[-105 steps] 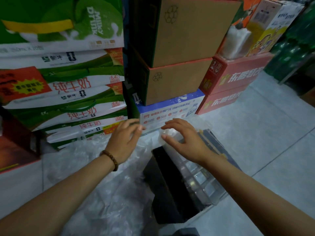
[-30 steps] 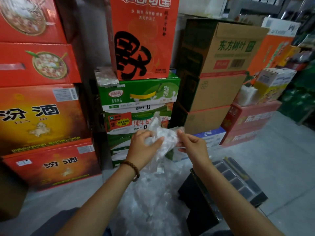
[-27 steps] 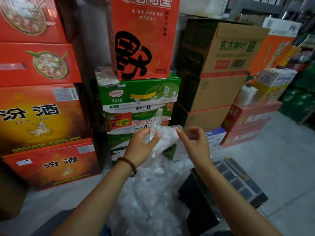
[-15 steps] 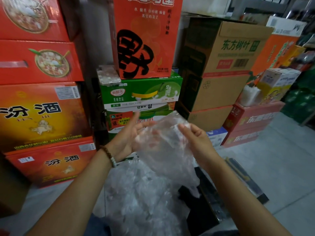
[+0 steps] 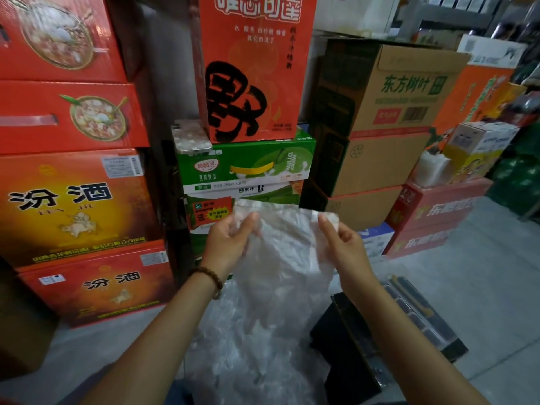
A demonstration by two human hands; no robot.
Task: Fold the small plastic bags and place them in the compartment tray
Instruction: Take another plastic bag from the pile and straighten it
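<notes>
Left hand (image 5: 230,239) and right hand (image 5: 343,244) pinch the top corners of one clear plastic bag (image 5: 285,247), fingers clamped on the film — held up, spread flat, likely for folding. Compartment tray (image 5: 420,320) sits low right, beside the bag heap (image 5: 251,346).

This is a grocery shop's stock area, with printed goods cartons stacked on a tiled floor (image 5: 482,273). Left of the green milk-drink carton (image 5: 248,168) stand red liquor cartons (image 5: 73,206), right of it brown tea cartons (image 5: 388,112), and on top an orange carton (image 5: 251,68).
</notes>
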